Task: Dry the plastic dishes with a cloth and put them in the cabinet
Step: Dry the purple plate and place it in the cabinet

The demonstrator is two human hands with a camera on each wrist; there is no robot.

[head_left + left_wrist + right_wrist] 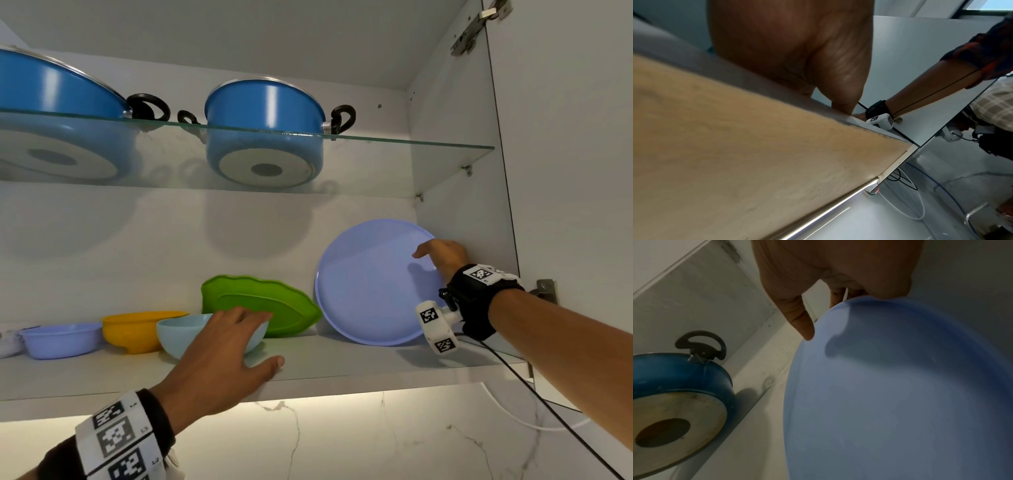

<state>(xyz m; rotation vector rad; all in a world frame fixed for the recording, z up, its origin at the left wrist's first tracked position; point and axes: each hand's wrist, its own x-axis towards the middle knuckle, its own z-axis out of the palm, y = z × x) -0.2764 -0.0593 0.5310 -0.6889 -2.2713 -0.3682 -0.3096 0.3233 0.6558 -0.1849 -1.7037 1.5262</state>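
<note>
A round lavender-blue plate point(370, 284) stands on its edge at the right end of the lower cabinet shelf point(342, 363), close to the side wall. My right hand point(442, 255) pinches its upper right rim; in the right wrist view the thumb lies across the plate point(900, 386) face and the fingers curl behind the rim. My left hand point(253, 337) rests with spread fingers on a light blue bowl point(178, 334), thumb down on the shelf's front edge. The left wrist view shows only the palm point(797, 48) and the shelf underside point(735, 146). No cloth is in view.
A green leaf-shaped dish point(274, 301) leans behind the light blue bowl. A yellow bowl point(137, 329) and a lavender bowl point(61, 339) sit further left. Two blue pots point(267, 113) stand on the glass shelf point(411, 144) above. The open door point(565, 171) is at the right.
</note>
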